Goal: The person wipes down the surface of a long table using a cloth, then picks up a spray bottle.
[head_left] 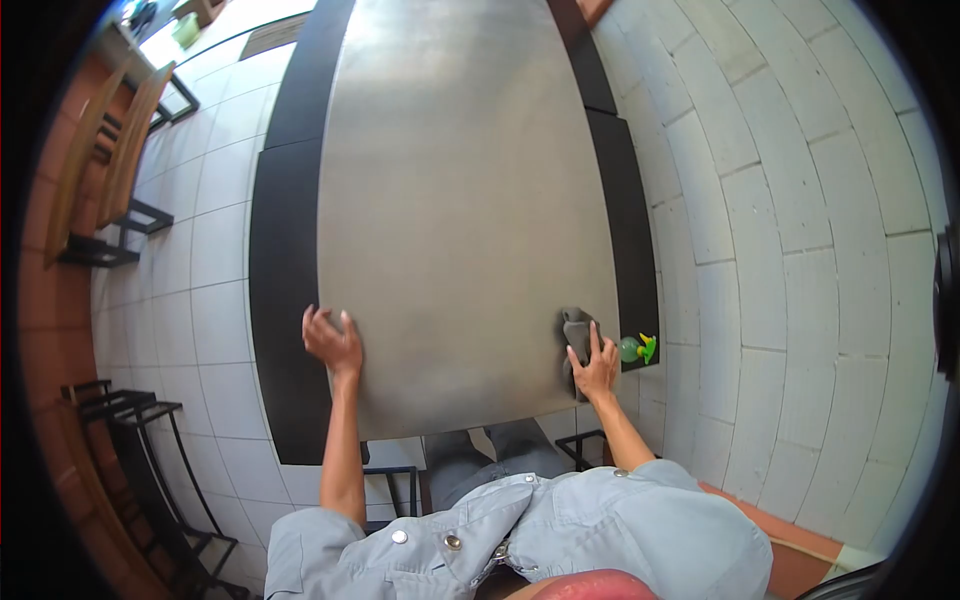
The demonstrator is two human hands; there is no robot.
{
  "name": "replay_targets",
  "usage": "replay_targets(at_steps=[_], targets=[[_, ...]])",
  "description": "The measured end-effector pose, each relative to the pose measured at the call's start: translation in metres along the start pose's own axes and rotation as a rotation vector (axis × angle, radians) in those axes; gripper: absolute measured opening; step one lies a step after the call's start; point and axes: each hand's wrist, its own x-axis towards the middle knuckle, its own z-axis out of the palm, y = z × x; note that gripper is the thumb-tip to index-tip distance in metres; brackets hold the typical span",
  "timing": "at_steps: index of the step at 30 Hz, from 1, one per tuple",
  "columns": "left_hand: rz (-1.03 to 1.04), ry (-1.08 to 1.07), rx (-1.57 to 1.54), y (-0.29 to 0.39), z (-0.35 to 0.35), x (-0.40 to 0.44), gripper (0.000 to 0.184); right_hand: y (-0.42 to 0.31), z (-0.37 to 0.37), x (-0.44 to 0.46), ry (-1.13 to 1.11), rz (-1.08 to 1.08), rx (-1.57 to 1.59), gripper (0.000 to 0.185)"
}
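Observation:
A long metal-topped table stretches away in front of me. My left hand is at its left edge, near the front corner, with fingers apart and nothing held. Near the front right corner, my right hand rests on a dark grey cloth, its fingers spread over the cloth. Just right of that hand, a spray bottle with a green and yellow nozzle lies or stands on the black bench; which of the two I cannot tell.
Another black bench runs along the table's left side. Wooden benches with black legs stand at the far left, and a black metal frame at the lower left. A pale brick wall rises on the right.

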Motion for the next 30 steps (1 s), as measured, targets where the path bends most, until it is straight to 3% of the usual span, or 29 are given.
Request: replay_targets(at_steps=[4, 7, 9, 11, 14, 19, 22, 25, 27, 30], targets=[[-0.424, -0.045, 0.126, -0.052, -0.047, -0.070, 0.046, -0.001, 0.010, 0.017, 0.121, -0.019, -0.005, 0.082], [-0.503, -0.321, 0.047, -0.048, -0.057, -0.069, 0.046, 0.001, 0.023, 0.074, 0.303, -0.108, 0.006, 0.080], [-0.504, -0.336, -0.041, -0.051, -0.055, -0.060, 0.046, -0.001, 0.041, 0.137, 0.401, -0.018, 0.044, 0.076], [-0.518, -0.348, -0.042, -0.049, -0.059, -0.067, 0.046, -0.024, 0.059, 0.211, 0.440, 0.292, 0.053, 0.075], [-0.498, -0.328, 0.056, -0.040, -0.052, -0.054, 0.045, -0.101, 0.063, 0.310, 0.399, 0.338, -0.037, 0.074], [-0.496, -0.332, 0.077, -0.041, -0.051, -0.054, 0.049, -0.231, 0.085, 0.386, 0.372, -0.005, 0.034, 0.074], [-0.502, -0.347, 0.078, -0.043, -0.051, -0.057, 0.053, -0.275, 0.088, 0.375, 0.326, -0.252, 0.143, 0.073], [-0.479, -0.328, 0.100, -0.048, -0.047, -0.061, 0.055, -0.271, 0.090, 0.329, 0.226, -0.567, 0.260, 0.076], [-0.478, -0.341, 0.048, -0.046, -0.046, -0.060, 0.059, -0.248, 0.071, 0.274, -0.007, -0.667, 0.353, 0.081], [-0.497, -0.358, 0.036, -0.043, -0.050, -0.056, 0.060, -0.190, 0.050, 0.200, -0.064, -0.762, 0.402, 0.088]])
